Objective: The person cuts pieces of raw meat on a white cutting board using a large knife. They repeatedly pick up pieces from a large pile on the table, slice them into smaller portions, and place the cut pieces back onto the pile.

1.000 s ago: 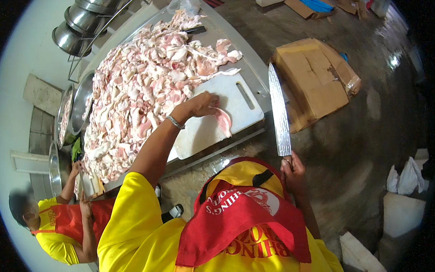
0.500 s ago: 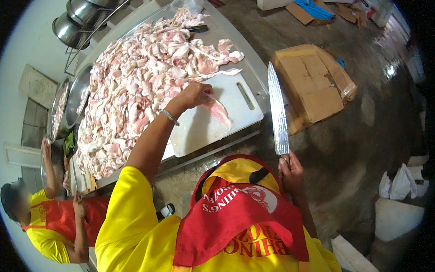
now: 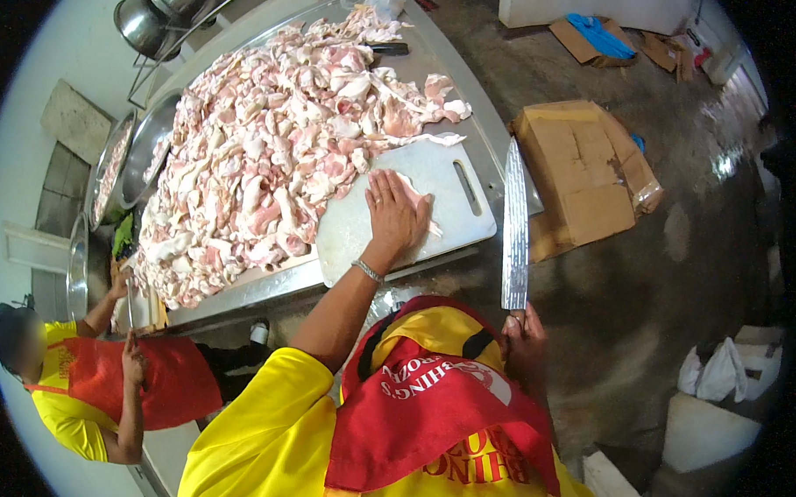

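Note:
My left hand (image 3: pixel 395 209), with a bracelet at the wrist, lies flat, fingers outstretched, over a pale pink meat slice (image 3: pixel 421 201) on a white cutting board (image 3: pixel 452 163). My right hand (image 3: pixel 519 336) is closed round the handle of a long knife (image 3: pixel 514 227), whose blade points up the view, just right of the board. A large heap of pink and white meat pieces (image 3: pixel 267 139) covers much of the steel table (image 3: pixel 458 93) beyond and left of my left hand. A black-handled object (image 3: pixel 387 48) lies near its back.
At left a co-worker in an apron (image 3: pixel 135 380) holds a blade (image 3: pixel 130 302). Steel basins (image 3: pixel 149 143) stand along the left, with pots (image 3: pixel 145 29) on a rack. A brown cardboard box (image 3: pixel 588 180) sits right of the table; white bags (image 3: pixel 722 369) lie at lower right.
My left hand has gone from gripping the raised end of the slice to lying flat on it at the board. The view has shifted slightly; the knife remains upright in my right hand.

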A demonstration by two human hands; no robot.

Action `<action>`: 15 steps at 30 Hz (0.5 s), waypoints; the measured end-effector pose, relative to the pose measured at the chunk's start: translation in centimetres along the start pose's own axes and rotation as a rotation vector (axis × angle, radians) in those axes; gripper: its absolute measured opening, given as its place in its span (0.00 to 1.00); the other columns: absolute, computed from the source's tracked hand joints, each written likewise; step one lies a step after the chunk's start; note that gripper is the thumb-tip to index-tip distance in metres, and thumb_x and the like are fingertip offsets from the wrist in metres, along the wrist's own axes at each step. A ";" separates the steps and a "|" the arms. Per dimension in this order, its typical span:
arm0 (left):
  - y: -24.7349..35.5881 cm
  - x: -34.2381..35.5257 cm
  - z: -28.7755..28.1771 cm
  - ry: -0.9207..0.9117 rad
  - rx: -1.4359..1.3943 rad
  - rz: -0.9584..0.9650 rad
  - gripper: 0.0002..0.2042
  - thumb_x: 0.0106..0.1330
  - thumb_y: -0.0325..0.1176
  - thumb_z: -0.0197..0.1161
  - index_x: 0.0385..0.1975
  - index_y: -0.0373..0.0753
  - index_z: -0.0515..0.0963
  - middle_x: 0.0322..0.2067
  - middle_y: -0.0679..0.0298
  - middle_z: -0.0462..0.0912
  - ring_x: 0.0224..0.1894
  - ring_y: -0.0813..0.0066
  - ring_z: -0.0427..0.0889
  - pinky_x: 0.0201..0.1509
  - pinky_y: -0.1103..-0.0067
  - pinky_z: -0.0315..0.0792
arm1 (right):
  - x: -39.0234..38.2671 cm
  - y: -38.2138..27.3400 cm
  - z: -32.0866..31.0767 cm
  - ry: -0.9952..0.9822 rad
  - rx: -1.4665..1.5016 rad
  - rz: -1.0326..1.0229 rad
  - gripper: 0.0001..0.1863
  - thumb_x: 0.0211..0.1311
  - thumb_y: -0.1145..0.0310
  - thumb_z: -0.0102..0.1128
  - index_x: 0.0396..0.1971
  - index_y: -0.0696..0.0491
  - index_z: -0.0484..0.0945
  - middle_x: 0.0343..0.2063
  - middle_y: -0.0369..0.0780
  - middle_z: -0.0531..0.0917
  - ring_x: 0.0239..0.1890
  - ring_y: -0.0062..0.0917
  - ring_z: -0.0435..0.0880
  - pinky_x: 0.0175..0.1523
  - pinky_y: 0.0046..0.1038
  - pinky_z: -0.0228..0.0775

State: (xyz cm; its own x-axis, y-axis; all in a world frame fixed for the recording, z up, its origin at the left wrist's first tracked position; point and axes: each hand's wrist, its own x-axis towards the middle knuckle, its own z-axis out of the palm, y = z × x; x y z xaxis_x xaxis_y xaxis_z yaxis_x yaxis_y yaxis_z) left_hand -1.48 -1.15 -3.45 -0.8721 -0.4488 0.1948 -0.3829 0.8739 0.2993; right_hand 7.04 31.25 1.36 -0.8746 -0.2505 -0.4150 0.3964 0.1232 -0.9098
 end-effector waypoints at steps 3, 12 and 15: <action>-0.2 1.2 -1.4 -0.132 0.016 0.061 0.42 0.69 0.63 0.43 0.72 0.34 0.50 0.72 0.38 0.44 0.75 0.41 0.38 0.75 0.50 0.36 | 0.4 0.0 -0.5 -0.056 0.051 -0.010 0.20 0.66 0.63 0.53 0.53 0.59 0.72 0.25 0.33 0.73 0.26 0.17 0.72 0.32 0.24 0.67; 0.3 2.2 -4.1 -0.294 0.071 0.043 0.43 0.65 0.70 0.42 0.75 0.52 0.45 0.75 0.47 0.38 0.76 0.41 0.33 0.71 0.41 0.30 | 2.5 -0.9 0.4 -0.129 0.041 -0.121 0.17 0.68 0.70 0.53 0.54 0.60 0.72 0.20 0.30 0.71 0.21 0.13 0.69 0.26 0.19 0.64; 1.4 1.0 -2.8 -0.164 0.128 -0.005 0.39 0.71 0.64 0.38 0.75 0.47 0.44 0.76 0.53 0.36 0.77 0.48 0.29 0.72 0.40 0.29 | 2.4 -1.2 0.5 -0.151 0.075 -0.114 0.18 0.68 0.70 0.52 0.55 0.60 0.71 0.20 0.30 0.71 0.21 0.12 0.69 0.26 0.17 0.63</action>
State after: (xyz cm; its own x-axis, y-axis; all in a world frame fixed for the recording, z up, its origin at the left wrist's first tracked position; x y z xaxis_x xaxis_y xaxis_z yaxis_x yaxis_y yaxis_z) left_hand -2.03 -0.91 -0.26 -0.9039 -0.4261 0.0362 -0.4139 0.8930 0.1766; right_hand 4.61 29.98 1.42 -0.8655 -0.4010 -0.3003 0.3215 0.0151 -0.9468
